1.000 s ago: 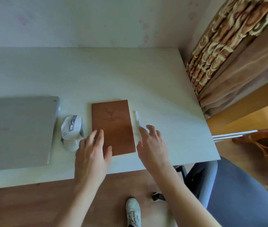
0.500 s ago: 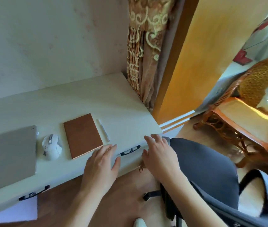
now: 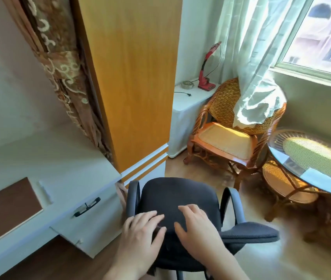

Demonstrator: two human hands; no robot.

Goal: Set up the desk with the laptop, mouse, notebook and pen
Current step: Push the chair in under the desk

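The brown notebook (image 3: 14, 205) lies flat on the white desk (image 3: 63, 158) at the far left of the head view, with the white pen (image 3: 45, 190) just to its right. The laptop and mouse are out of frame. My left hand (image 3: 142, 231) and my right hand (image 3: 197, 225) hover side by side, fingers spread, over the seat of a dark office chair (image 3: 180, 199) to the right of the desk. Neither hand holds anything.
The desk has a drawer with a black handle (image 3: 87, 207) on its front. A patterned curtain (image 3: 63, 67) and an orange wooden panel (image 3: 132, 77) stand behind. A wicker chair (image 3: 229, 138) and a round glass table (image 3: 312, 162) fill the right side.
My view has swung right, away from the desk toward the room. Both hands left the notebook and pen and moved over the office chair seat.
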